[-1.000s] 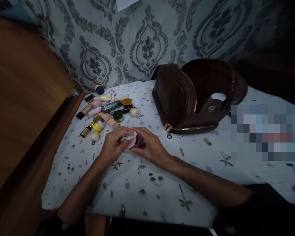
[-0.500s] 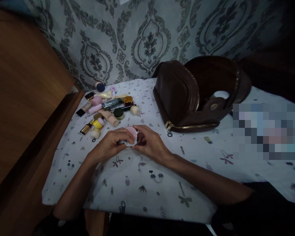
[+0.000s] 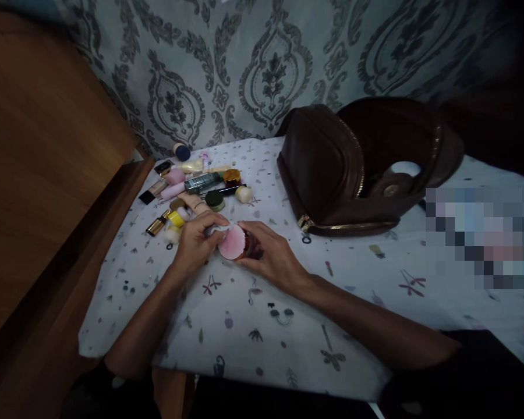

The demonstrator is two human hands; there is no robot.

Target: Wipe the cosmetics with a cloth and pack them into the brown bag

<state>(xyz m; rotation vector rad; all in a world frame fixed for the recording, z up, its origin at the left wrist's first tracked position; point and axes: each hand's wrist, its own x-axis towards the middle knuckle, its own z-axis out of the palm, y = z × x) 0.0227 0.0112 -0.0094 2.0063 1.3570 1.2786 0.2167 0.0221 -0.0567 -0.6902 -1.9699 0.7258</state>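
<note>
My right hand (image 3: 274, 256) is closed around a small jar (image 3: 233, 243) with a pink round top and a dark amber side, tilted so that the top faces left. Pinched in the fingers of my left hand (image 3: 195, 241) is a crumpled white wipe (image 3: 220, 228), right at the upper left edge of the jar's top. Just behind my left hand lie a beige tube (image 3: 193, 202) and a yellow-banded bottle (image 3: 176, 218). A dark green-lidded jar (image 3: 215, 200) stands a little farther back.
Several cosmetics, among them a green bottle (image 3: 203, 183) and an amber-lidded jar (image 3: 232, 177), lie at the back left. An unzipped brown leather bag (image 3: 321, 169) stands at the back right. A wooden panel (image 3: 48, 174) borders the left side; a patterned curtain (image 3: 218, 64) hangs behind.
My left fingers have moved from across the jar's pink top to its upper left edge, with the white wipe. More of the top now shows. My right hand keeps hold of the jar.
</note>
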